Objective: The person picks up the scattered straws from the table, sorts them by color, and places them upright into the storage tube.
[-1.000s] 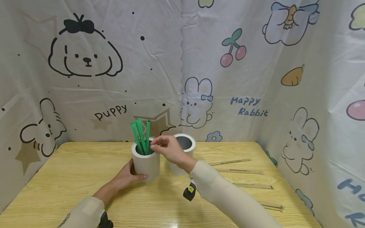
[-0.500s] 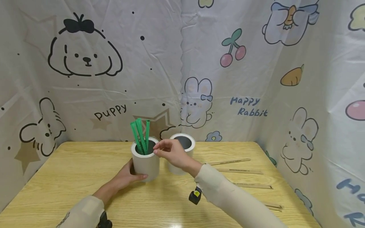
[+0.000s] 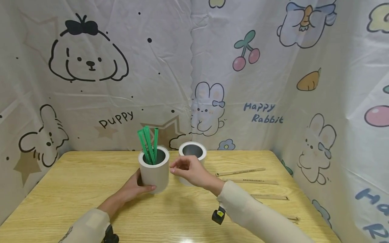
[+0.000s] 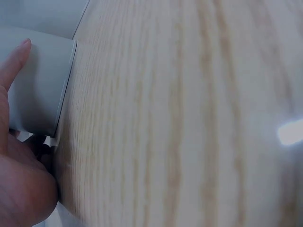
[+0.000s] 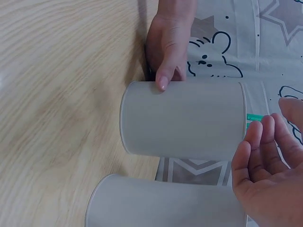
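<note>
My left hand grips the left white cylindrical holder low on its side, thumb across the front. That holder stands upright on the wooden table. Several green straws lean inside it, their tops above the rim and lower ends hidden. My right hand hovers between the two holders with fingers loosely curved. In the right wrist view, no object shows in the right hand's fingers. A second white holder stands just behind it, partly covered by the hand; no straws show above its rim.
Several thin tan strips with printed lettering, such as the upper one, lie spread on the right side of the table. A printed cloth curtain hangs behind and at both sides.
My right hand has drawn away from the left holder's rim, moving right and down to in front of the second holder. The left hand keeps its grip.
</note>
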`<control>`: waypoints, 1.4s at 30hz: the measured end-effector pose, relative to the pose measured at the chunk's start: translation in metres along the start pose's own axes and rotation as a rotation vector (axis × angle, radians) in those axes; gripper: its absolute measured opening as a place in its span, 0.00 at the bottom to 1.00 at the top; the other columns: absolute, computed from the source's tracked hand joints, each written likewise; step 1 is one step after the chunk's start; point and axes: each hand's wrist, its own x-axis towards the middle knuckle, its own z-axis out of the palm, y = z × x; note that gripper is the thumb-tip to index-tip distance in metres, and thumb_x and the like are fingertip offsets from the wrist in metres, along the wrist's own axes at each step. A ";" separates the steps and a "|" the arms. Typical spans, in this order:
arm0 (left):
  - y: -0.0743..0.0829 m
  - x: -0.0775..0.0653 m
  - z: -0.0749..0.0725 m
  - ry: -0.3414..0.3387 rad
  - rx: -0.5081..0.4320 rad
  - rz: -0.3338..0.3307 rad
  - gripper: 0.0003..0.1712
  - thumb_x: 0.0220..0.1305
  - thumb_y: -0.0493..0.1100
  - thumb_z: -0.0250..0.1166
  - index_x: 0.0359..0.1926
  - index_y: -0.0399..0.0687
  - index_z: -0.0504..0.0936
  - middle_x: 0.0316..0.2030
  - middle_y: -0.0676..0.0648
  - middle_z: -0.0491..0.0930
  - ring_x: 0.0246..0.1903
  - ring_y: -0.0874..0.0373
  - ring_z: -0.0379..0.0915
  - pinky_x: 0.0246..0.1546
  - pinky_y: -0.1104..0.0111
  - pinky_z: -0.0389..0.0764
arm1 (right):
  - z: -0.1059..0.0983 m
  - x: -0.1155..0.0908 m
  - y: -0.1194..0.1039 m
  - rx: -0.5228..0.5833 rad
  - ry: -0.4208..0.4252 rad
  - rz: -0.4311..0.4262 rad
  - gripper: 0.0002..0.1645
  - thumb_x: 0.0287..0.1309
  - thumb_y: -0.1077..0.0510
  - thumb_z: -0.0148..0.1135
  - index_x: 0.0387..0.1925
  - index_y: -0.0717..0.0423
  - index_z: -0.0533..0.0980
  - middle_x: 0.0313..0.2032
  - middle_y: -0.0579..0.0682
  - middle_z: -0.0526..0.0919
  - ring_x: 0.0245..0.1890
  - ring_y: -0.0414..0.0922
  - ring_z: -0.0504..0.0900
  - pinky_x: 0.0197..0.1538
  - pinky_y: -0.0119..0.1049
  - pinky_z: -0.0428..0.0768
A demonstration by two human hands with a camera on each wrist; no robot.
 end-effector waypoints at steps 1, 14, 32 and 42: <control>0.000 0.000 0.000 0.000 0.000 -0.003 0.63 0.58 0.48 0.75 0.79 0.34 0.41 0.77 0.29 0.52 0.76 0.32 0.50 0.76 0.41 0.54 | -0.001 -0.002 0.001 -0.003 -0.001 0.004 0.12 0.67 0.63 0.62 0.45 0.70 0.80 0.39 0.65 0.84 0.32 0.32 0.78 0.38 0.25 0.77; -0.001 -0.002 -0.001 0.004 0.041 -0.002 0.64 0.59 0.48 0.75 0.79 0.33 0.39 0.77 0.28 0.50 0.76 0.31 0.49 0.76 0.39 0.54 | -0.023 -0.032 0.015 -0.027 0.024 0.033 0.13 0.67 0.62 0.63 0.46 0.70 0.80 0.41 0.64 0.85 0.35 0.33 0.80 0.42 0.27 0.81; 0.003 -0.018 -0.009 0.066 0.024 -0.009 0.60 0.61 0.46 0.74 0.80 0.46 0.42 0.77 0.29 0.47 0.75 0.25 0.45 0.72 0.34 0.55 | -0.064 -0.073 0.041 -0.078 0.097 0.091 0.13 0.68 0.60 0.63 0.46 0.67 0.81 0.43 0.66 0.85 0.37 0.38 0.83 0.44 0.29 0.83; 0.011 -0.030 -0.007 0.142 0.043 -0.014 0.49 0.64 0.44 0.71 0.77 0.40 0.52 0.74 0.29 0.57 0.73 0.29 0.54 0.70 0.36 0.64 | -0.091 -0.098 0.059 -0.122 0.089 0.123 0.14 0.71 0.60 0.59 0.49 0.67 0.80 0.48 0.66 0.84 0.40 0.32 0.83 0.47 0.29 0.83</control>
